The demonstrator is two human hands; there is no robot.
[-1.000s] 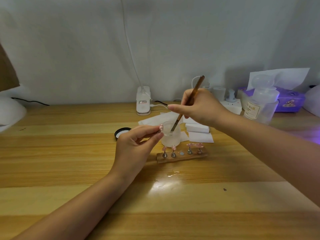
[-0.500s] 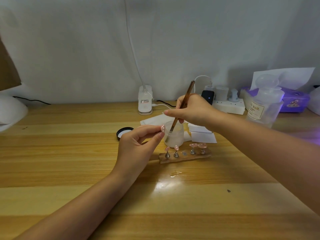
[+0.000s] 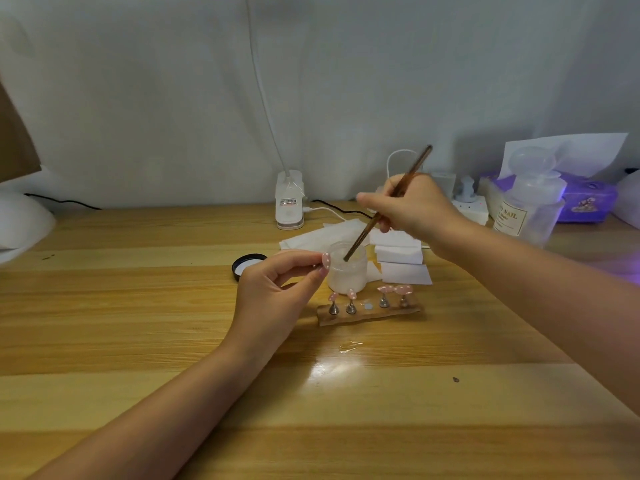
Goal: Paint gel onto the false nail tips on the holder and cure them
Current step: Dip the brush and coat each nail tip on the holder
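Wooden brush (image 3: 388, 203), pinched in our right hand (image 3: 412, 209), now dips deeper into the frosted gel jar (image 3: 347, 271); our left hand (image 3: 277, 292) still pinches one pink nail tip (image 3: 326, 260) beside it, off the holder (image 3: 369, 311); loading gel precedes painting.

- This looks like a home nail-art corner set up on a wooden desk (image 3: 138, 306) pushed against a plain wall covered in white fabric.
- On the desk, right of its middle, stands a wooden nail holder (image 3: 369, 315) with pink dotted tips on metal pegs.
- Just behind the holder sits a frosted jar (image 3: 347, 273), its black lid (image 3: 246, 264) lying to the left.
- Further behind are white wipes (image 3: 401, 261) and a clip-on lamp base (image 3: 290, 202).
- To the holder's far right stand a labelled nail-liquid bottle (image 3: 530, 206), a power strip (image 3: 469, 206) and a purple tissue box (image 3: 585, 199).
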